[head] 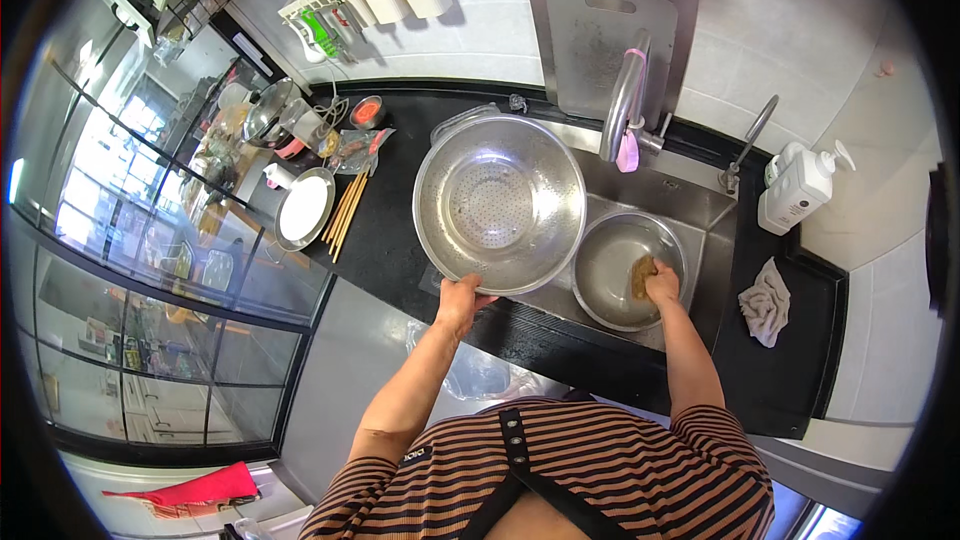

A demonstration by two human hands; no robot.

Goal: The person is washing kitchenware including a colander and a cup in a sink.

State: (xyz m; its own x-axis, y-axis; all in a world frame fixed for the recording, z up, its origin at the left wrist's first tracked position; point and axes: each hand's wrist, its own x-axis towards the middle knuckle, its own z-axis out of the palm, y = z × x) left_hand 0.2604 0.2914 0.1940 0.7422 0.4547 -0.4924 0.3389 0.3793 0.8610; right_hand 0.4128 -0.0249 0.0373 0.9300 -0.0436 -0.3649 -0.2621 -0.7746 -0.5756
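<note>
My left hand (pixel 461 305) grips the near rim of a wide stainless steel colander (pixel 491 202), its thumb over the edge. The colander is above the black counter and the left part of the sink, its perforated base showing. In my right hand (pixel 662 285) is a brown scrubbing pad (pixel 642 277), held inside a round steel basin (pixel 600 277). That basin sits in the stainless steel sink (pixel 709 240). Whether the pad touches the basin's wall is not clear.
A steel faucet (pixel 622 105) with a pink tag rises behind the sink. At right are a white pump bottle (pixel 796 191) and a crumpled cloth (pixel 765 304). Wooden chopsticks (pixel 346 216), a pan of white contents (pixel 304 210) and a small bowl (pixel 367 112) occupy the left counter.
</note>
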